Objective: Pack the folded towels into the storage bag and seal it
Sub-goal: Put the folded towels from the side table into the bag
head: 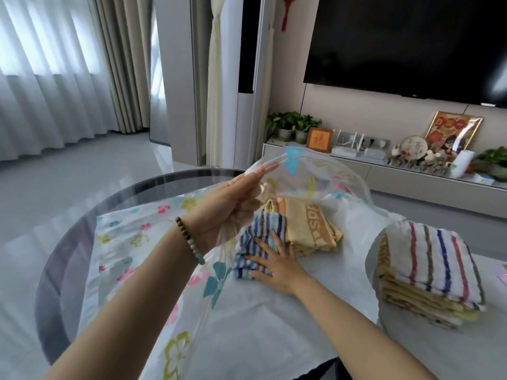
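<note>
Clear plastic printed with flowers forms the storage bag (131, 242), which lies spread on a round glass table (65, 242). The left hand (238, 201) props the bag's upper sheet high, its fingers straight and close together with the film draped over their tips. Whether the thumb pinches the film cannot be told. The lift likely serves to keep the mouth gaping so the other hand can reach in.

Below the left hand, the right hand (274, 259) lies flat with fingers spread, pressing on a blue-striped towel (263, 229) inside the bag and gripping nothing. The press looks meant to seat the towel flat and push it deeper. Touching that towel, just beyond the right hand's fingertips and a little to their right, sits an orange towel (307, 223), also under the lifted sheet. So the bag holds two folded towels that can be seen.

Well out to the right of the right hand, outside the bag, a stack of folded towels (433, 264) waits, with a white one with coloured stripes on top. Judging by that, packing is only partly done, and the bag is not yet sealed.
</note>
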Demonstrator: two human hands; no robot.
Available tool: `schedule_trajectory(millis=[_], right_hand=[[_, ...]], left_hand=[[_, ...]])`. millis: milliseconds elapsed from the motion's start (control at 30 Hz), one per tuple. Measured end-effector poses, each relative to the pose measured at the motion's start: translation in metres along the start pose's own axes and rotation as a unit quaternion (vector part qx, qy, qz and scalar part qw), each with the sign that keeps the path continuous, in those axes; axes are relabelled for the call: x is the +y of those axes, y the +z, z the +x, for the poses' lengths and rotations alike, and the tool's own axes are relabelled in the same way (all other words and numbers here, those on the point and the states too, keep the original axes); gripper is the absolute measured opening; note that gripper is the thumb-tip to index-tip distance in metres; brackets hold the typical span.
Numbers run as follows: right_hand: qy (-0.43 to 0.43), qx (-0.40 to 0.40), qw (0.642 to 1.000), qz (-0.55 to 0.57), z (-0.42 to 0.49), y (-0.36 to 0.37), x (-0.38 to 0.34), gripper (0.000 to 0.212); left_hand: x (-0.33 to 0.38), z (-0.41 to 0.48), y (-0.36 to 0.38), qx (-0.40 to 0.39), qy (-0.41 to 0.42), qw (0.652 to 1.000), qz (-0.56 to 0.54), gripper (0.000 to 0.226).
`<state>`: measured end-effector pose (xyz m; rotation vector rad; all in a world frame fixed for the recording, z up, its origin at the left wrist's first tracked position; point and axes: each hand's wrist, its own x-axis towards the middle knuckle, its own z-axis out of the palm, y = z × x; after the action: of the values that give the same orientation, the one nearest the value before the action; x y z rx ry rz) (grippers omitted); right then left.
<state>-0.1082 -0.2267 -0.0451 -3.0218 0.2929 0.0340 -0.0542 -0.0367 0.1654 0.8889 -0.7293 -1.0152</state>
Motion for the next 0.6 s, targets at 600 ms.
schedule_trajectory(millis=[600], right_hand=[[0.051,0.103,0.912,0.393,-0.141,-0.114,0.053,0.016]], left_hand=[[-0.039,0.026,0.006,0.099,0.009,0.995,0.027,0.037]])
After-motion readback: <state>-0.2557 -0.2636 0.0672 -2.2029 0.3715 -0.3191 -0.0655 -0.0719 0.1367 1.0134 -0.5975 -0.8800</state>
